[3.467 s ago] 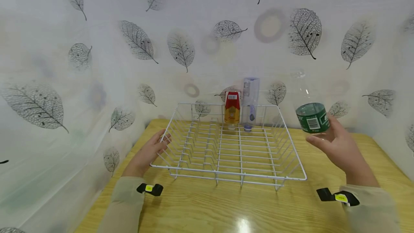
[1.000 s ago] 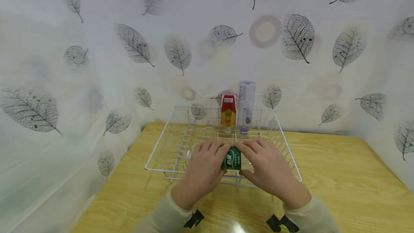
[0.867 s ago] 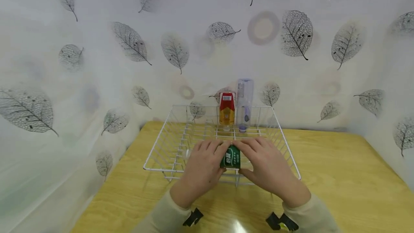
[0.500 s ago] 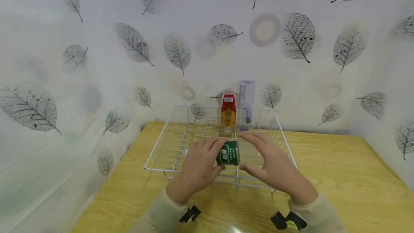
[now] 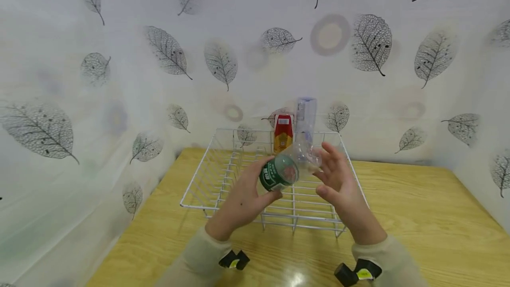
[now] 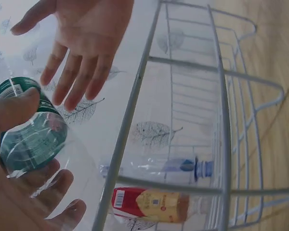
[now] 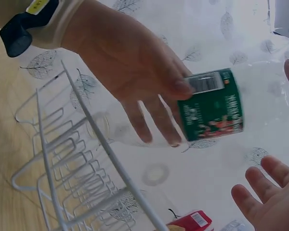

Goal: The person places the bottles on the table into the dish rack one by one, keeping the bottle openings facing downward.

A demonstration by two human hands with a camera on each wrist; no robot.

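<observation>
My left hand grips a clear plastic bottle with a green label, held tilted above the front part of a white wire dish rack. Its thumb and fingers lie around the labelled part. To the right is my right hand, fingers spread and slightly bent, near the bottle's clear end; in the left wrist view the palm of that right hand faces the camera, holding nothing. At the rack's back, a bottle with a red and yellow label and a clear bottle with a blue cap stand upside down.
The rack stands on a yellow wooden table. A pale curtain with leaf prints hangs behind and at the sides. Plate dividers line the rack's left side.
The right hand reached in from the right with the green-labelled bottle. Both hands then held it above the rack; the right has let go and drawn back, while the left has tilted the bottle.
</observation>
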